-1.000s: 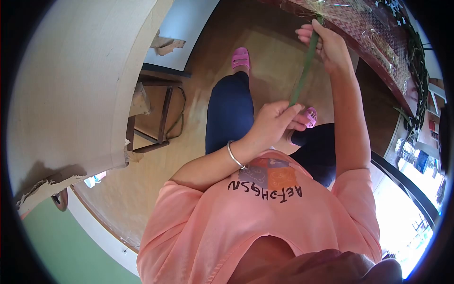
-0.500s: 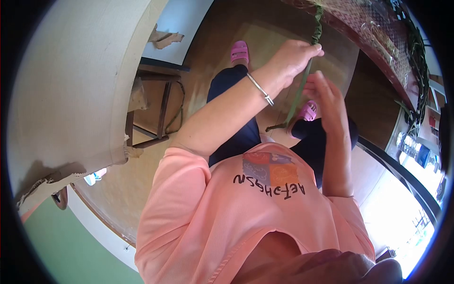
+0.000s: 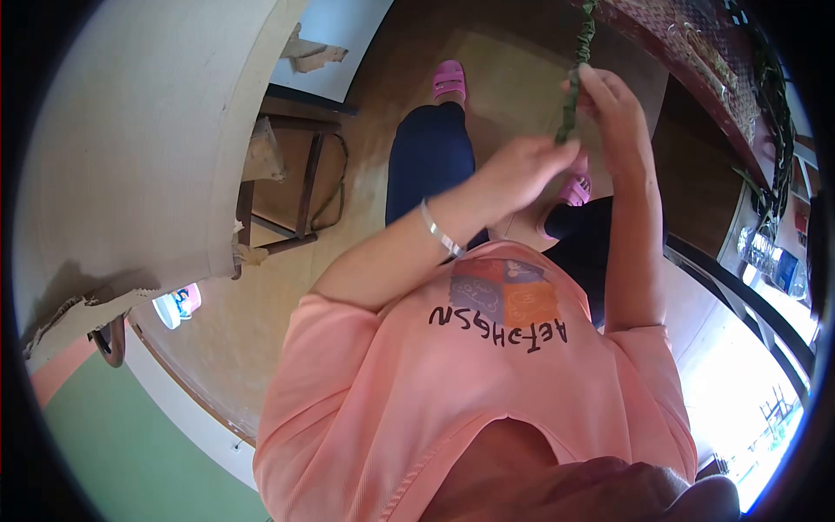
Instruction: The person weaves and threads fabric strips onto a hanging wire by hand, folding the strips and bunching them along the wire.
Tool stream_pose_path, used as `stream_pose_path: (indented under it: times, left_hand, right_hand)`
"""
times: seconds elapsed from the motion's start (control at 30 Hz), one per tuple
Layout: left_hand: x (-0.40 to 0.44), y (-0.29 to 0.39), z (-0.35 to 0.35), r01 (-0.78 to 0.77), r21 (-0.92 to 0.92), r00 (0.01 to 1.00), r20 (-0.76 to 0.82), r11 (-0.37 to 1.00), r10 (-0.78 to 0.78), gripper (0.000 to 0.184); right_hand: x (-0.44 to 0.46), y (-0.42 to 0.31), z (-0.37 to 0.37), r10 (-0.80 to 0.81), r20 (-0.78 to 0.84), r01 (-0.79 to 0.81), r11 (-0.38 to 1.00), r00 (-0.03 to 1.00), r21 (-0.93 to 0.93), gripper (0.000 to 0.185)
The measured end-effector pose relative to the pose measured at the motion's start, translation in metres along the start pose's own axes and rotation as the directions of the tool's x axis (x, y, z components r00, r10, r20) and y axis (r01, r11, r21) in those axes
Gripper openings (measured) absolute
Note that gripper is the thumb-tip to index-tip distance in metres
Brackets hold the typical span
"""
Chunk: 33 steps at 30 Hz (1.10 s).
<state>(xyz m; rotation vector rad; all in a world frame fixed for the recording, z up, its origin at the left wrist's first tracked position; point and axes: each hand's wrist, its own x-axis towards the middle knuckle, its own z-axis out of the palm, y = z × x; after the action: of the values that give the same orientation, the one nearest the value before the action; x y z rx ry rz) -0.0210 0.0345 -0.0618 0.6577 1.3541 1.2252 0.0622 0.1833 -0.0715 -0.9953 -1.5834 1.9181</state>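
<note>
A green twisted cord (image 3: 584, 39) runs down from the top edge, crinkled along its length like a braid of leaf or ribbon. My right hand (image 3: 613, 97) pinches it between thumb and fingers partway down. Below that, my left hand (image 3: 532, 170), with a silver bracelet on the wrist, is closed at the cord's lower end. This hand is slightly smeared by motion, and the end of the cord is hidden in its fingers.
A table with a woven, plastic-covered top (image 3: 687, 52) stands at the upper right, with dark green strands (image 3: 770, 130) hanging at its edge. On the left are a torn cardboard sheet (image 3: 139, 157) and a wooden stool frame (image 3: 309, 187). A white cup (image 3: 170, 309) is on the floor.
My left hand has moved down from the upper cord to its lower end. My right hand has risen and closed on the cord. The loose flat strip no longer shows hanging below.
</note>
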Motion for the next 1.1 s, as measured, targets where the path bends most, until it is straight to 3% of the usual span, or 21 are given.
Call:
stream_pose_path:
  times: [0.1, 0.17, 0.27, 0.43, 0.53, 0.6, 0.63, 0.8, 0.93, 0.97, 1.1]
  left_hand:
    - [0.035, 0.021, -0.004, 0.035, -0.04, 0.995, -0.096, 0.999, -0.039, 0.044]
    - [0.046, 0.029, -0.007, 0.046, -0.056, 0.996, -0.069, 0.997, -0.049, 0.045]
    - [0.053, 0.033, -0.004, 0.078, -0.093, 0.997, 0.026, 0.993, -0.076, 0.046]
    - [0.041, 0.019, -0.014, -0.038, -0.114, 0.99, -0.137, 0.993, 0.022, 0.045]
    - [0.017, -0.006, -0.029, -0.07, -0.139, 0.987, -0.156, 0.988, 0.048, 0.042]
    - [-0.024, -0.008, -0.015, 0.128, 0.092, 0.991, 0.027, 0.988, -0.13, 0.037]
    - [-0.026, -0.007, -0.014, 0.128, 0.093, 0.991, 0.024, 0.987, -0.13, 0.037]
    - [-0.017, 0.004, 0.002, 0.038, -0.021, 0.993, -0.108, 0.999, -0.04, 0.031]
    - [0.016, 0.007, -0.001, 0.019, -0.022, 0.971, -0.236, 1.0, -0.024, 0.03]
    - [0.016, 0.01, 0.001, 0.021, -0.022, 0.972, -0.234, 1.0, -0.025, 0.03]
    - [0.011, 0.027, 0.011, 0.178, -0.097, 0.968, -0.163, 0.979, -0.192, 0.03]
  right_hand:
    - [-0.022, -0.004, -0.01, -0.115, -0.246, 0.031, 0.946, 0.962, -0.324, 0.027]
    - [-0.051, -0.001, -0.014, 0.085, -0.137, -0.127, 0.931, 0.987, -0.343, 0.031]
    - [-0.085, -0.005, 0.017, 0.269, 0.039, -0.256, 0.947, 0.962, -0.195, 0.032]
    - [-0.07, -0.003, 0.022, 0.145, 0.011, -0.143, 0.986, 0.989, -0.089, 0.03]
    - [-0.051, -0.002, 0.02, 0.053, -0.023, -0.053, 0.998, 0.998, -0.02, 0.029]
    - [-0.047, 0.0, 0.02, 0.004, -0.048, -0.003, 1.0, 0.999, 0.03, 0.028]
    - [-0.046, 0.001, 0.02, 0.003, -0.045, -0.002, 0.999, 0.999, 0.032, 0.028]
    - [-0.049, 0.0, 0.017, 0.037, -0.01, -0.037, 0.999, 0.999, 0.004, 0.028]
    - [-0.068, 0.0, -0.002, 0.048, -0.226, -0.121, 0.939, 0.973, -0.321, 0.028]
    - [-0.075, 0.0, 0.0, 0.049, -0.229, -0.123, 0.939, 0.972, -0.32, 0.028]
    - [-0.104, -0.002, 0.019, 0.291, 0.029, -0.267, 0.908, 0.956, -0.323, 0.028]
